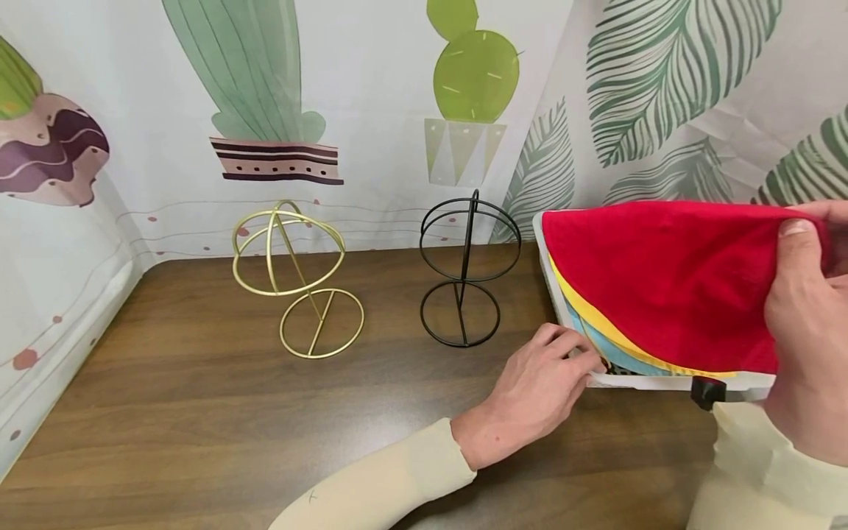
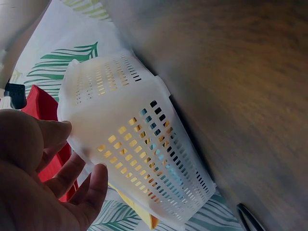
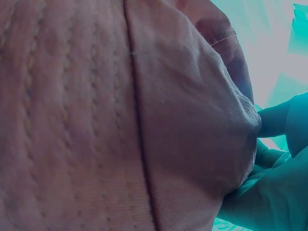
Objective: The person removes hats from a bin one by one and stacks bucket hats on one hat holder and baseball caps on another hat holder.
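Observation:
A red hat (image 1: 669, 287) with a stitched brim (image 3: 72, 115) is raised at its right end over the white basket (image 1: 636, 381). My right hand (image 1: 808, 309) grips that end, its thumb over the cloth. In the right wrist view, the hat hides most of the scene. My left hand (image 1: 539, 379) holds the basket at its front left corner, fingers bent at the rim. The left wrist view shows the left hand (image 2: 62, 178) against the basket's perforated wall (image 2: 139, 144). Under the red hat, yellow cloth (image 1: 596, 313) and light blue cloth (image 1: 626, 357) show inside the basket.
A gold wire stand (image 1: 322, 316) is on the left of the wooden table (image 1: 199, 419). A black wire stand (image 1: 461, 313) is between it and the basket. Behind them hangs a backdrop (image 1: 377, 88) printed with cacti and leaves.

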A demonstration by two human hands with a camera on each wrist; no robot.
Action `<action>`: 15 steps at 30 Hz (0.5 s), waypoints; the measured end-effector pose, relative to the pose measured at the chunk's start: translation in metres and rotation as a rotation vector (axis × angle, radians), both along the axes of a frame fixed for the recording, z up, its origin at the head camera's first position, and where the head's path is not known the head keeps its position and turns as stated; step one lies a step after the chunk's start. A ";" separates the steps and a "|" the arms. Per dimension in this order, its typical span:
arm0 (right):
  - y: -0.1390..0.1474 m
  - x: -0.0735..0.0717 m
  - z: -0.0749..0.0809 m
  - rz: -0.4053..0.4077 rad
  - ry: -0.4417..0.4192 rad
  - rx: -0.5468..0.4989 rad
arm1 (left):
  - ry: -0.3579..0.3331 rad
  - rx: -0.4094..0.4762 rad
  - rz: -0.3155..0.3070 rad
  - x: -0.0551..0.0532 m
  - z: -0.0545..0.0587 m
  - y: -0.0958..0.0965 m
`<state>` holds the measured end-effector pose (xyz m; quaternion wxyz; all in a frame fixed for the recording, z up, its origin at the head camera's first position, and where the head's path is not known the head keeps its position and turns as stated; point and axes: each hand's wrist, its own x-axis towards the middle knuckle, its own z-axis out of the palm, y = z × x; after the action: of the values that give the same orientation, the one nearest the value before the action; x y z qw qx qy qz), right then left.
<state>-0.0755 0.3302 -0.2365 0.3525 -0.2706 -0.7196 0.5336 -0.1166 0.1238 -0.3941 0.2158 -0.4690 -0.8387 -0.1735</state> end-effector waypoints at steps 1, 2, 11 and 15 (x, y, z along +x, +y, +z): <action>-0.002 0.000 0.000 0.012 0.033 -0.017 | 0.000 -0.001 0.000 0.000 0.000 0.000; -0.004 0.000 0.001 0.014 0.057 -0.016 | 0.002 -0.002 0.000 0.000 0.000 0.000; -0.018 -0.005 0.003 0.061 0.240 0.078 | 0.037 0.003 -0.009 -0.001 0.001 0.000; -0.021 -0.006 0.001 0.150 0.414 -0.041 | 0.053 -0.001 -0.017 -0.002 0.001 0.000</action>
<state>-0.0811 0.3091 -0.2354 0.4465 -0.1082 -0.6390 0.6169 -0.1187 0.1236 -0.3934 0.2364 -0.4806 -0.8287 -0.1623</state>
